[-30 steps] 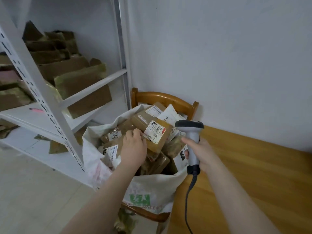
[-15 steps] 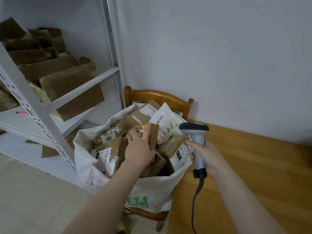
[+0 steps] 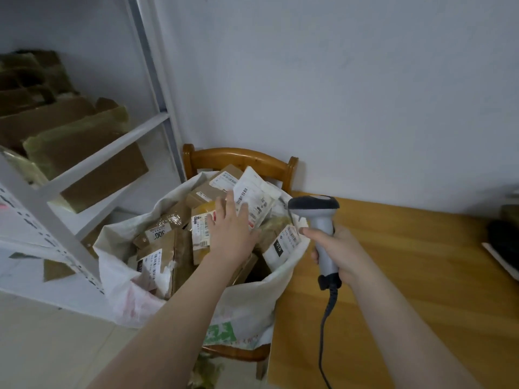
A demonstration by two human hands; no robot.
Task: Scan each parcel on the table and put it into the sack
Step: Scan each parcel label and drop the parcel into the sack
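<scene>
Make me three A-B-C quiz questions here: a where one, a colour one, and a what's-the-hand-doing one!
1. What does the sack sit on? A a bed B a wooden chair C a cart
2. What colour is the handle of the barcode scanner? A grey B red C yellow
3. What is the left hand doing? A gripping a parcel B holding the scanner C lying open over the parcels

B: the chair's back rises behind the sack.
A: the handle in the right hand is grey.
C: its fingers are straight, holding nothing.
</scene>
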